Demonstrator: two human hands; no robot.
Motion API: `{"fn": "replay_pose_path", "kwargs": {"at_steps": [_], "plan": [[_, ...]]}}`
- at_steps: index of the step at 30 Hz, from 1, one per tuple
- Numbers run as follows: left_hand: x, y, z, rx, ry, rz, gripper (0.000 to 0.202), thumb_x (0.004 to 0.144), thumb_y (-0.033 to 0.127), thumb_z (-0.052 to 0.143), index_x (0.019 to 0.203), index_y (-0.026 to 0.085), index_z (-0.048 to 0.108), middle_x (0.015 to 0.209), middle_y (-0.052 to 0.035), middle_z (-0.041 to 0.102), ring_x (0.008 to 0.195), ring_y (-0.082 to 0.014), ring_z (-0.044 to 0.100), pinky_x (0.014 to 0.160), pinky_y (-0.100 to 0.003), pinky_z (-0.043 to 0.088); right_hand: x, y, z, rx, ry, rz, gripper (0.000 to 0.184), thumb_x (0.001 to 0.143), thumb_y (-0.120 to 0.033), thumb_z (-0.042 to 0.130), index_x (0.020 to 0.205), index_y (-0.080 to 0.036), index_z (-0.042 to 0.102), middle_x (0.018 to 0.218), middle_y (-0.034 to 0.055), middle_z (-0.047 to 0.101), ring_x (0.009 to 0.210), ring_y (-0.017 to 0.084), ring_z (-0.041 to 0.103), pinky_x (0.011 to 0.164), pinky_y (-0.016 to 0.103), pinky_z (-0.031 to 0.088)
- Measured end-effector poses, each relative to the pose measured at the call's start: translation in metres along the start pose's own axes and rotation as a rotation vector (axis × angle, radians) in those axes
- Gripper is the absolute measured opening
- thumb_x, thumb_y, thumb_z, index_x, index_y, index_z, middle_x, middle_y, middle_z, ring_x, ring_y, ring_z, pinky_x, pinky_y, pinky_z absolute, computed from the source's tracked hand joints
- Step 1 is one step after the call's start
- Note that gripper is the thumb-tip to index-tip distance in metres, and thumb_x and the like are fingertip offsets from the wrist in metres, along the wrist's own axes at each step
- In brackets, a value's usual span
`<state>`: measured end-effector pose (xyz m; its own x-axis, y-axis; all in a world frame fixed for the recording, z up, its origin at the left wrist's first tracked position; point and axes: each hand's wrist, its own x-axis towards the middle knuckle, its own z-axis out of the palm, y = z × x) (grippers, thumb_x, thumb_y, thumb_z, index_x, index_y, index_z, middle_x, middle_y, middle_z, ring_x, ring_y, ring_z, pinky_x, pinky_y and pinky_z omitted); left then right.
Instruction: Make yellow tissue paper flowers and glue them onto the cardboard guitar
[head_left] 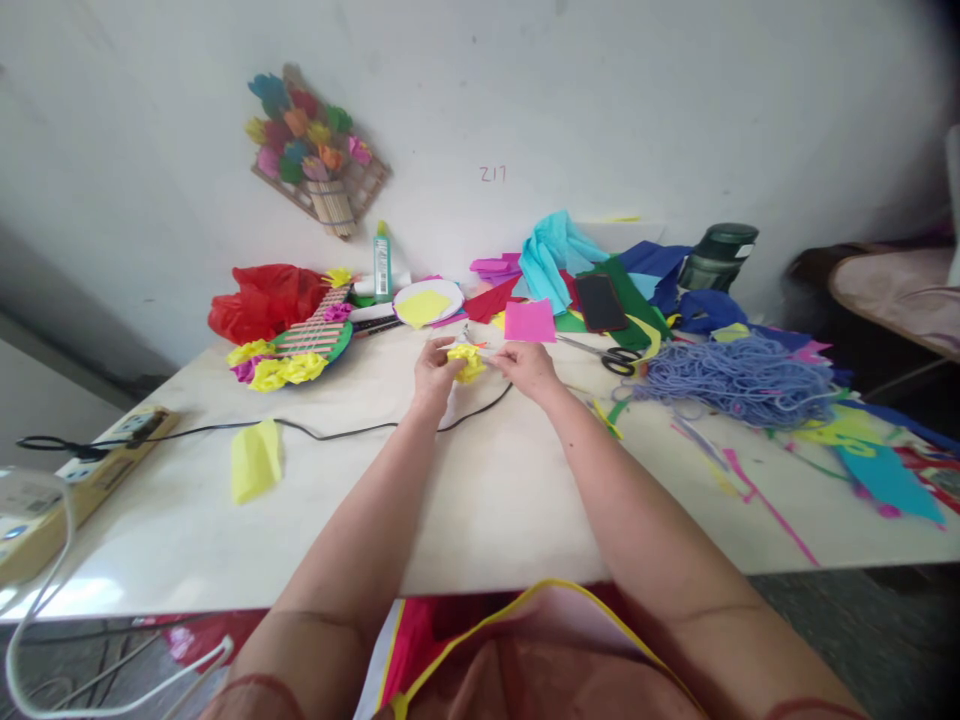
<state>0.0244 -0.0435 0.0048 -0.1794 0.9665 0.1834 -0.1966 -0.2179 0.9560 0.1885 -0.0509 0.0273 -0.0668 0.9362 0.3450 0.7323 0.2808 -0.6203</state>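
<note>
My left hand (433, 372) is closed around a crumpled yellow paper flower (468, 361), held just above the white table (487, 500). My right hand (529, 366) pinches something thin at the flower's right side; I cannot make out what it is. A black cable (337, 432) runs across the table under my hands. A pink paper square (529, 321) lies just beyond my right hand.
Black-handled scissors (611, 355) and a heap of lilac yarn (739, 377) lie to the right, with coloured paper scraps, a dark phone (600, 302) and a green jar (718, 256) behind. A paper guitar craft (304, 345), red bag, glue bottle (382, 262) and yellow paper (256, 460) sit left. A power strip (75, 470) is at the far left.
</note>
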Motion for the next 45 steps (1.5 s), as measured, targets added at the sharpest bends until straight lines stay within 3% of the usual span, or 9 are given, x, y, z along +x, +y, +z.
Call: {"fn": "replay_pose_path", "kwargs": {"at_steps": [4,14,21,29,38,45], "plan": [[0.001,-0.001,0.0,0.01,-0.01,0.012,0.047,0.049,0.022,0.07,0.095,0.019,0.06,0.068,0.0029,0.063,0.061,-0.0133,0.059,0.058,-0.024,0.044,0.0,-0.001,-0.001,-0.003,-0.016,0.025,0.016,0.083,-0.031,0.064,0.082,-0.021,0.076,0.071,-0.0001,0.072,0.068,0.014,0.06,0.06,0.024,0.036],[0.003,-0.007,0.003,0.013,0.0,0.129,0.046,0.049,0.021,0.072,0.093,0.019,0.059,0.073,0.0004,0.065,0.067,-0.0156,0.061,0.063,-0.026,0.047,-0.005,-0.01,-0.008,-0.311,0.043,-0.007,0.021,0.086,-0.034,0.057,0.089,-0.024,0.076,0.087,0.0045,0.076,0.08,0.019,0.064,0.066,0.029,0.037],[0.002,-0.005,0.0,0.006,-0.021,0.087,0.046,0.048,0.02,0.072,0.093,0.019,0.061,0.071,0.0014,0.065,0.063,-0.0143,0.06,0.062,-0.026,0.048,-0.003,-0.006,-0.007,-0.285,-0.004,-0.068,0.022,0.087,-0.034,0.057,0.089,-0.023,0.076,0.089,0.0047,0.076,0.081,0.019,0.064,0.065,0.027,0.036],[0.001,-0.002,0.001,0.004,-0.045,0.05,0.046,0.048,0.02,0.071,0.094,0.019,0.061,0.065,0.0027,0.063,0.06,-0.0137,0.058,0.06,-0.026,0.046,0.0,0.0,-0.006,-0.131,-0.047,-0.041,0.02,0.085,-0.032,0.059,0.086,-0.021,0.076,0.077,0.0002,0.072,0.069,0.014,0.059,0.06,0.024,0.034],[0.0,-0.003,0.004,0.028,-0.024,0.112,0.046,0.049,0.023,0.072,0.093,0.02,0.06,0.072,0.0009,0.066,0.065,-0.0143,0.06,0.064,-0.027,0.047,-0.004,-0.009,-0.015,-0.322,-0.028,-0.016,0.023,0.087,-0.034,0.055,0.09,-0.024,0.075,0.088,0.0047,0.075,0.082,0.019,0.063,0.066,0.027,0.036],[0.0,-0.004,0.004,0.026,-0.027,0.112,0.045,0.048,0.022,0.073,0.091,0.019,0.061,0.073,0.0003,0.067,0.065,-0.0141,0.06,0.064,-0.026,0.047,-0.003,-0.006,-0.012,-0.32,-0.011,-0.055,0.021,0.086,-0.032,0.056,0.089,-0.024,0.075,0.087,0.005,0.075,0.082,0.02,0.064,0.067,0.027,0.038]]}}
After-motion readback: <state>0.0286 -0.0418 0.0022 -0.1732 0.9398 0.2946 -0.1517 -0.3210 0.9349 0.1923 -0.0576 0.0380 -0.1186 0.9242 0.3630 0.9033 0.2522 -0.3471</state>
